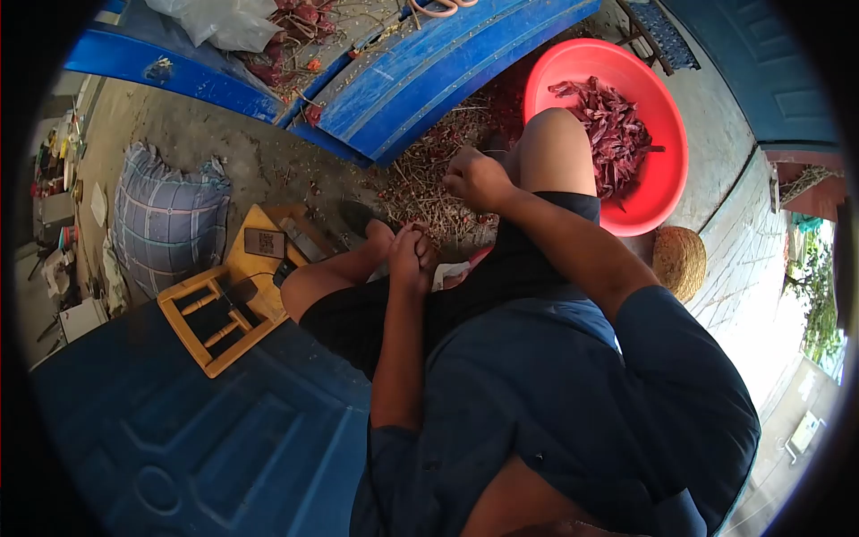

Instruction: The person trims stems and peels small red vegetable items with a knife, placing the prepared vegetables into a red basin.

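My left hand (412,254) is curled closed above my lap, between my knees. Its fingers hide whatever is in them. My right hand (480,180) is also closed, fingers bent in, beside my right knee and up and to the right of the left one. Anything in its grip is too small or hidden to make out. Below both hands, a litter of thin dry stems (429,170) covers the floor. To the right of my right knee stands a red plastic basin (667,107) holding a heap of dried red chili peppers (610,134).
Ahead is a blue metal platform (403,89) bearing a clear plastic bag (219,20), chili peppers (304,22) and pink-handled scissors (438,9). On the left are a wooden chair (215,300) with a QR-code card (265,242) and a plaid sack (170,215). A woven straw item (680,262) sits near the basin.
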Demonstrator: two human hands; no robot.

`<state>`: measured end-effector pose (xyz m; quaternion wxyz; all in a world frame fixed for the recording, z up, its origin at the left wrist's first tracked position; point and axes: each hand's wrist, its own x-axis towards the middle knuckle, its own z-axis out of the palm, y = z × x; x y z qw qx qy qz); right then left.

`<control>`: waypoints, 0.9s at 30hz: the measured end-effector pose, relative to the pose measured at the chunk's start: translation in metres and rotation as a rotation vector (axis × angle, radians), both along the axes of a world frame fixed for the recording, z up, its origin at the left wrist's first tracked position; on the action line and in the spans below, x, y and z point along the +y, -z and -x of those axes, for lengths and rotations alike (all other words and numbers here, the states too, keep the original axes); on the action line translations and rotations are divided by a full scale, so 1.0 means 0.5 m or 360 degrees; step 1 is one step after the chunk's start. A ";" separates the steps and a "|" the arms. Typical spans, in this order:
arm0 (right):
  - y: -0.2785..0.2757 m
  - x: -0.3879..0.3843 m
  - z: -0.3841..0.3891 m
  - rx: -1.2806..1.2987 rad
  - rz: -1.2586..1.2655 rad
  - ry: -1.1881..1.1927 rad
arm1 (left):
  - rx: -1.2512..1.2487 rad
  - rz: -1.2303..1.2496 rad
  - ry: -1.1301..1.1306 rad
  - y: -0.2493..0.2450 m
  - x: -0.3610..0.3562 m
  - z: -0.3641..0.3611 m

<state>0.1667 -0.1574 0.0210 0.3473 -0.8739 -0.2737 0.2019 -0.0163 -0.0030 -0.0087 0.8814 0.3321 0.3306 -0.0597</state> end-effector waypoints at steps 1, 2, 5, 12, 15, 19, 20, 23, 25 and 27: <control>0.010 -0.001 -0.013 0.0002 0.0010 -0.0032 | 0.0059 -0.0039 -0.0022 0.007 0.017 0.010; 0.019 -0.005 -0.023 0.0026 -0.0090 -0.0144 | 0.0117 -0.0073 -0.0040 0.015 0.021 0.018; 0.033 -0.004 -0.006 -0.0106 -0.0167 -0.0231 | 0.0179 -0.0054 -0.0130 -0.007 0.011 0.016; 0.042 0.018 0.086 0.0794 -0.0535 -0.0510 | 0.0042 -0.0004 -0.0015 0.015 -0.017 0.014; 0.054 0.025 0.104 0.0328 -0.0424 -0.0744 | 0.0158 -0.0081 0.0085 0.028 -0.014 0.021; 0.012 0.019 0.118 0.0007 -0.0280 -0.0714 | 0.0264 -0.0139 0.0146 -0.003 -0.030 0.019; 0.008 0.018 0.115 -0.0015 -0.0283 -0.0720 | 0.0243 -0.0147 0.0141 -0.010 -0.032 0.015; 0.008 0.006 0.105 0.0036 -0.0111 -0.0764 | 0.0297 -0.0175 0.0227 -0.019 -0.045 0.007; -0.019 0.006 0.096 0.0048 0.0056 -0.0459 | 0.0176 -0.0135 0.0273 -0.012 -0.039 0.004; -0.088 -0.018 0.053 -0.0115 -0.0091 -0.0197 | 0.0137 -0.0118 0.0241 -0.013 -0.040 -0.001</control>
